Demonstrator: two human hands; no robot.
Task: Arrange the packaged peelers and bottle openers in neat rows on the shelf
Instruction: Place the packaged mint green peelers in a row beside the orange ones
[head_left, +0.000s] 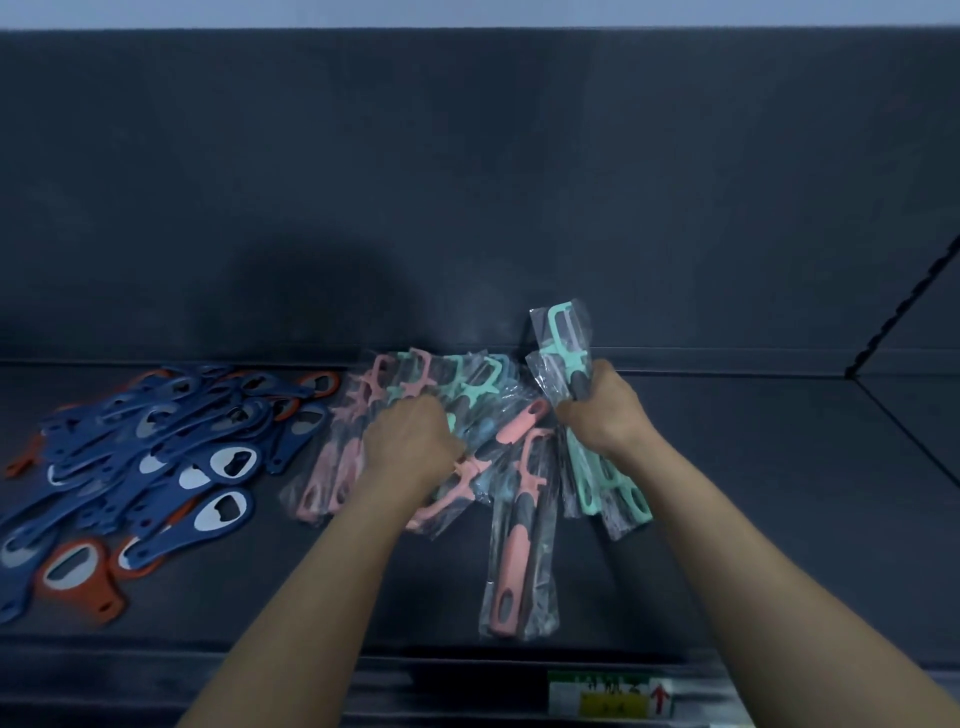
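Observation:
A pile of packaged peelers in pink, mint and blue lies mid-shelf in clear bags. My left hand rests on the pile with fingers curled into the packs. My right hand grips a mint peeler by its grey handle and holds it upright near the back wall. More mint peelers lie under that hand. One pink peeler lies alone toward the front edge. A loose heap of blue and orange bottle openers covers the shelf's left side.
The dark shelf has a back wall close behind the piles and bare surface on the right. A price label sits on the front rail. A slotted upright runs at the far right.

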